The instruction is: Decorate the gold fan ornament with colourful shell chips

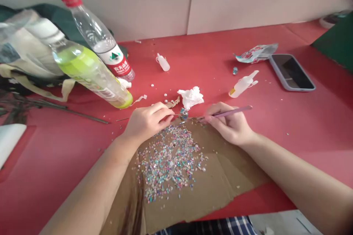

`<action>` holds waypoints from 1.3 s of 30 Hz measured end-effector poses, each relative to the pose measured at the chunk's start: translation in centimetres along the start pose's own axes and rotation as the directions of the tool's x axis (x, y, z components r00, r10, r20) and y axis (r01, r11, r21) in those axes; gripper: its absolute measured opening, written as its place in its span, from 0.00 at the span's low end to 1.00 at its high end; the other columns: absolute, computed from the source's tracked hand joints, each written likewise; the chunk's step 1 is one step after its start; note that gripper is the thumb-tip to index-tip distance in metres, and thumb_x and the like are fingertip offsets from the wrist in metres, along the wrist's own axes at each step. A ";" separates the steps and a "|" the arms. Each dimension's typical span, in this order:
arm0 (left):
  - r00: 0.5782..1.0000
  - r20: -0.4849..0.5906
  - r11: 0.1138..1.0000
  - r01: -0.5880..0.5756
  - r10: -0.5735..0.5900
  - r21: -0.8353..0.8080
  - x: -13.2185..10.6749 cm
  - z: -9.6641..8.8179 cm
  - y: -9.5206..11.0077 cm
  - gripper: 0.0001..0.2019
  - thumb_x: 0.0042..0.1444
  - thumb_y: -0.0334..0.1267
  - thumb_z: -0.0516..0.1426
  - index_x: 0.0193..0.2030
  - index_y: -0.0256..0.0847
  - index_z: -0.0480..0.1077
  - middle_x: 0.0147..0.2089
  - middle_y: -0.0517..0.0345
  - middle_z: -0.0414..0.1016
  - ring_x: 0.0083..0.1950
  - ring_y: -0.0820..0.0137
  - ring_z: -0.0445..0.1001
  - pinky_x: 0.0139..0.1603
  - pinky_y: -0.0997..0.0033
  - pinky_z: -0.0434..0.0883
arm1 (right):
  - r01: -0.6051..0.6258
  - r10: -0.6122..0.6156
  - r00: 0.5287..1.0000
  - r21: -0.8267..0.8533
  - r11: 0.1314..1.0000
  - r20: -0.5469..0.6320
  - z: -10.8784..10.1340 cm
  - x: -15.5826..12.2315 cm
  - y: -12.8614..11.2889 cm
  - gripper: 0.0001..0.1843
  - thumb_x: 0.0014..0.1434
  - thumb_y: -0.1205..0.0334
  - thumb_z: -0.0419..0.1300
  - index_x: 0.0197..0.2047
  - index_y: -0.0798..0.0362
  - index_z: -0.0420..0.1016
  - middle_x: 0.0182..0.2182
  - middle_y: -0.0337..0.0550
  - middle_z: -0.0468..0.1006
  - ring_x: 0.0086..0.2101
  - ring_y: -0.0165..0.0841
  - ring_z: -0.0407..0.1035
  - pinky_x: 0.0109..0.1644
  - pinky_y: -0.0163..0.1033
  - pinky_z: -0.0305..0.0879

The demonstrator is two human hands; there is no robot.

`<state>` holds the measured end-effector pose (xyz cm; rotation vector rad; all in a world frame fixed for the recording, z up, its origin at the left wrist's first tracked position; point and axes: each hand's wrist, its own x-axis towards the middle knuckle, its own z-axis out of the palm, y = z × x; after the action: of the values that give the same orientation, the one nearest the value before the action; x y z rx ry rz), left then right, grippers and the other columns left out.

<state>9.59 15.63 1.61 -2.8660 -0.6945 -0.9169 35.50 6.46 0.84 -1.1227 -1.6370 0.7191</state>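
My left hand pinches a thin stick whose far end carries a small round bead covered in shiny chips. Facing it from the other side, my right hand is closed round a slim pinkish-purple pen-like tool. The tool's tip points left toward the bead, and a small gap seems to lie between them. Below both hands a sheet of brown cardboard bears a spread of tiny multicoloured chips. Just beyond the bead sits a crumpled white tissue.
At the left stand a green-labelled bottle and a red-capped water bottle. Small glue bottles lie on the red table. A phone and a torn wrapper are at the right. Dark thin sticks lie left.
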 end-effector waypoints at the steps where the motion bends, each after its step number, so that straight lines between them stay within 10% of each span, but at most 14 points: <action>1: 1.000 -0.013 0.999 -0.025 0.026 0.027 0.0 0.0 0.0 0.03 0.62 0.33 0.60 0.40 0.45 0.75 0.36 0.65 0.80 0.32 0.78 0.77 0.30 0.77 0.66 | 0.038 -0.038 0.999 -0.020 0.999 0.015 0.1 -0.1 0.0 0.05 0.63 0.61 0.60 0.35 0.51 0.74 0.26 0.39 0.78 0.25 0.27 0.71 0.27 0.34 0.66; 39: 0.997 0.013 0.995 -0.074 0.074 0.069 -0.1 0.4 0.2 0.05 0.63 0.35 0.60 0.38 0.46 0.77 0.37 0.67 0.82 0.33 0.78 0.79 0.30 0.75 0.68 | 0.046 -0.019 0.996 -0.307 0.951 0.089 0.7 -0.1 0.0 0.08 0.67 0.59 0.58 0.36 0.49 0.75 0.27 0.37 0.80 0.25 0.28 0.73 0.27 0.34 0.66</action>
<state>9.86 15.48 1.27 -2.8161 -0.6044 -0.8519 34.85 6.43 0.56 -1.2957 -1.8823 0.5047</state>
